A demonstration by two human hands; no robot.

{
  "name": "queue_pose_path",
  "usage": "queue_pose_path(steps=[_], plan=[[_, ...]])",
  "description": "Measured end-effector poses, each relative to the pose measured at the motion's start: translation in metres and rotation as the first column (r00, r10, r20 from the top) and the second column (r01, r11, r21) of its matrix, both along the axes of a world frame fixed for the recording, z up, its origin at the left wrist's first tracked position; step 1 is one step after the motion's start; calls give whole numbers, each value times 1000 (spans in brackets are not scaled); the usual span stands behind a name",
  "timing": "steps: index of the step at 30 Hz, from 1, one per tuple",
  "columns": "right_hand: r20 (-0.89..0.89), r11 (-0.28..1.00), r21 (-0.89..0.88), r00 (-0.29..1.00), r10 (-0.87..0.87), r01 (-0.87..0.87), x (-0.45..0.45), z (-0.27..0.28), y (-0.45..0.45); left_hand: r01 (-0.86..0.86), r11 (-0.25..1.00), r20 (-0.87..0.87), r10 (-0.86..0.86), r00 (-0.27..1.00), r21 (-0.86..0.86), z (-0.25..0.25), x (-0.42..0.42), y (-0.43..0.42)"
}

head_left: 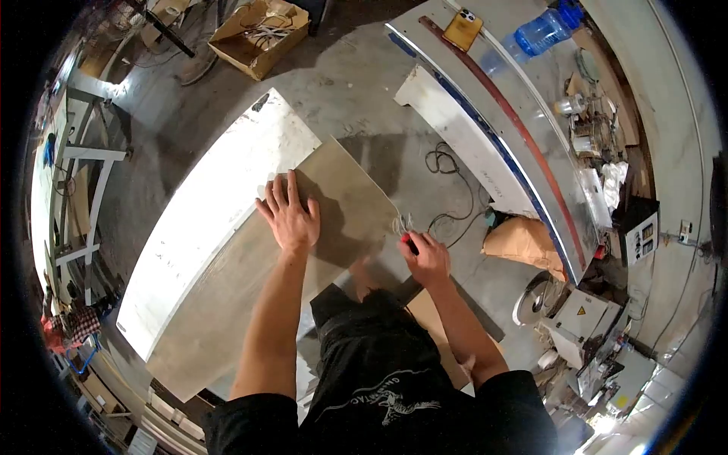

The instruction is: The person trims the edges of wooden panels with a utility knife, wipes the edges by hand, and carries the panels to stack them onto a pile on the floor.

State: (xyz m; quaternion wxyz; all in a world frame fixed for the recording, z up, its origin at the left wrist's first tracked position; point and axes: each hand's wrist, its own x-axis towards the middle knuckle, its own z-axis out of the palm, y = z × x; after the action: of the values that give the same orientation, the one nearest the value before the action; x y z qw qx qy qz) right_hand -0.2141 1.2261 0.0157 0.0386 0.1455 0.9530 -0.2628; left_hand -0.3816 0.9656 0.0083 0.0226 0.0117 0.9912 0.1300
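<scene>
My left hand lies flat with fingers spread on a large grey-brown sheet. The sheet rests on a long white table and juts past its near side. At the sheet's right edge, my right hand is closed around a red-handled hand tool. Most of the tool is covered by my fingers, and its working end cannot be made out. Thin, curled pale strands gather by that edge, just beyond the tool.
To the right stands a workbench with a phone and a blue water bottle. A black cable loops across the floor near a brown paper bag. An open cardboard box sits at the far side.
</scene>
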Motion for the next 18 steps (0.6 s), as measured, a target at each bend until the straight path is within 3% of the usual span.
queue_pose_path(steps=[2, 3, 7, 10, 14, 18], plan=[[-33, 991, 115, 997, 71, -67, 16, -16, 8, -11, 1000, 52, 11, 999, 1, 4, 1, 1], [-59, 993, 93, 995, 78, -72, 4, 9, 7, -4, 1000, 54, 4, 999, -1, 6, 1, 1], [-207, 944, 256, 942, 265, -209, -23, 7, 41, 40, 999, 46, -38, 998, -26, 4, 0, -2], [-176, 932, 179, 922, 346, -315, -43, 4, 55, 64, 998, 23, -64, 998, -25, 3, 0, -3], [-99, 891, 229, 901, 423, -393, -75, 16, 56, 74, 997, 41, -73, 997, -27, 4, -1, -1], [-156, 872, 241, 870, 468, -426, -112, 14, 56, 86, 995, 47, -84, 995, -57, 3, 1, -1]])
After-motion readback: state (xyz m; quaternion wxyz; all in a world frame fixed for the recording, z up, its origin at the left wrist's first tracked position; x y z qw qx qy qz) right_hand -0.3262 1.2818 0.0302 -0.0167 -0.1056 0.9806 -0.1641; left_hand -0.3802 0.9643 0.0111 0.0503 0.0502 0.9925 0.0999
